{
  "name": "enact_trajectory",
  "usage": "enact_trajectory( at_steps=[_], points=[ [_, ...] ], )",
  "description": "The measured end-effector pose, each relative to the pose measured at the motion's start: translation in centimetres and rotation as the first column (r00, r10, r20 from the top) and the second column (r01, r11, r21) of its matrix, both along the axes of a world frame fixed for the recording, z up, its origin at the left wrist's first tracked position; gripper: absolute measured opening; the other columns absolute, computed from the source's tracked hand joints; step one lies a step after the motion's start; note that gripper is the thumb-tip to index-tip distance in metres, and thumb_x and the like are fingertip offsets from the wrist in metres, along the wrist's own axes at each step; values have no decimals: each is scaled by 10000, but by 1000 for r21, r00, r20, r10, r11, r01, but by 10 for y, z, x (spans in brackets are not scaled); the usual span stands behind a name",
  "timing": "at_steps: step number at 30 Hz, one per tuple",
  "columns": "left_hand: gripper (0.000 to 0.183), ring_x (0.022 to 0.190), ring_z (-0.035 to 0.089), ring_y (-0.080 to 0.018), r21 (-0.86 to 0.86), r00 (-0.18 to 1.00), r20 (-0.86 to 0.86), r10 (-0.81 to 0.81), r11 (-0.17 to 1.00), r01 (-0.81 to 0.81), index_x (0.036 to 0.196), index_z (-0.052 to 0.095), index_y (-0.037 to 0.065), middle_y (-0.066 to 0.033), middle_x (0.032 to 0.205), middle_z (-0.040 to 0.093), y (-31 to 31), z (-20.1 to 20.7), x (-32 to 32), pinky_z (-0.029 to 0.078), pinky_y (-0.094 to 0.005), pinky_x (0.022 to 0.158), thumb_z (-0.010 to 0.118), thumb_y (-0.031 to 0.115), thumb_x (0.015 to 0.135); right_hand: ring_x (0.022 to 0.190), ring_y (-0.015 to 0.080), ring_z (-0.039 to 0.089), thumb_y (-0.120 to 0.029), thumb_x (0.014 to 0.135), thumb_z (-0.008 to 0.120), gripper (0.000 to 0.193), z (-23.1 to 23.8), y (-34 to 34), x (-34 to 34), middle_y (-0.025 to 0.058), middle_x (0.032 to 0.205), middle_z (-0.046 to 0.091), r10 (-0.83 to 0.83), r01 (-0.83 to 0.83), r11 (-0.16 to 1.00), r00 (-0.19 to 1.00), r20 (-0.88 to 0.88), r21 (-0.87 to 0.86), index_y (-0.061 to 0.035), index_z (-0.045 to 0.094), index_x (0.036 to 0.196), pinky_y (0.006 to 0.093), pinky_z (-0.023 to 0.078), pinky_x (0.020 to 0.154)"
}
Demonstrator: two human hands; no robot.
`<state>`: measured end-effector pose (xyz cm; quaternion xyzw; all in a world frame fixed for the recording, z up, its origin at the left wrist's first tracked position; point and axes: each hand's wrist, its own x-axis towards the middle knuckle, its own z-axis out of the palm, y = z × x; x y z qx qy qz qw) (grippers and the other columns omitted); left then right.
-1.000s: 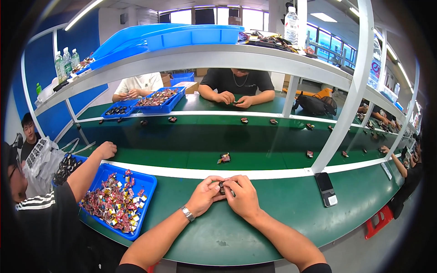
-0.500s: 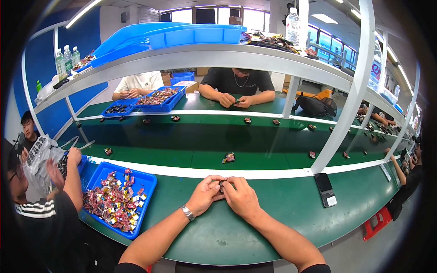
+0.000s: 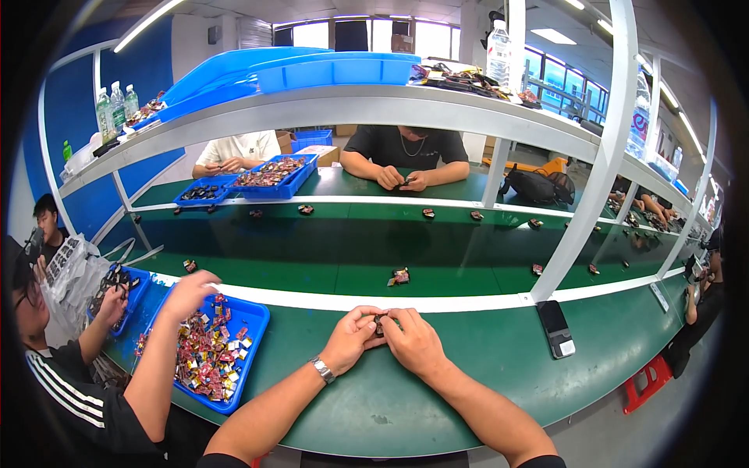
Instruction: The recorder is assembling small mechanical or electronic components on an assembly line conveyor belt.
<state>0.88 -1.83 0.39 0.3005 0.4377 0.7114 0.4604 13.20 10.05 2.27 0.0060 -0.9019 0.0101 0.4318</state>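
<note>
Just short of the white ledge, both of my hands meet over the green worktop. Between their fingertips is a small dark part (image 3: 380,323), mostly covered, so its exact kind cannot be made out. My left hand (image 3: 349,338), with a metal-banded watch (image 3: 321,369) at the wrist, pinches it from the left. Closed on its other side are the fingers of my right hand (image 3: 414,341). To the left sits a blue tray (image 3: 253,351) heaped with small red, yellow and white wired pieces (image 3: 207,363).
A co-worker's hand (image 3: 191,295) hangs over the tray's far left. Beyond the white ledge (image 3: 460,303), a green belt (image 3: 343,261) carries scattered small assemblies (image 3: 399,276). A black phone-like device (image 3: 555,329) lies right, near a white shelf post (image 3: 585,171). People sit opposite.
The co-worker's arm at left has swung across the blue tray. Assemblies on the belt have drifted slightly right. My hands keep nearly the same place and grip.
</note>
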Motion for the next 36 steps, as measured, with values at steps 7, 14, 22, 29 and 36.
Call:
enact_trajectory(
  at_steps=[7,14,22,29,36],
  points=[
    [234,1155,575,-189,-22,1000,-8,5,1000,-6,1241,446,44,-103,1255,585,0,0,1,494,-391,1009,459,57,1008,851,219,601,-58,730,634,182,1,-1,0,86,927,599,9,-9,1000,1000,6,11,-19,612,907,303,534,720],
    [232,1156,575,-190,-54,999,-40,15,998,-17,1241,446,36,-101,1257,582,1,4,3,500,-382,1002,424,30,1010,847,240,617,-38,711,684,203,-5,4,-2,86,934,611,2,-2,1000,1000,17,0,-19,635,906,332,540,698],
    [230,1160,570,-196,-33,1000,-16,26,999,-26,1237,446,33,-109,1262,578,1,6,4,497,-398,1009,429,32,1008,849,243,616,-33,711,686,222,-3,3,0,86,946,613,26,-26,1000,1000,-12,-7,-23,638,928,327,537,711],
    [232,1118,590,-181,-36,1000,-20,24,999,-25,1237,450,36,-92,1196,606,1,1,2,505,-386,989,449,44,1005,855,238,612,-38,707,691,240,-1,1,-1,84,954,613,32,-30,998,999,27,-51,-24,643,942,329,537,721],
    [237,1114,590,-175,-44,999,-41,30,999,-32,1242,450,36,-93,1196,604,2,5,3,511,-369,979,437,37,1006,850,237,608,-46,710,685,220,-3,6,-2,88,936,614,27,-27,1000,999,29,15,-7,634,921,329,534,731]
  ],
)
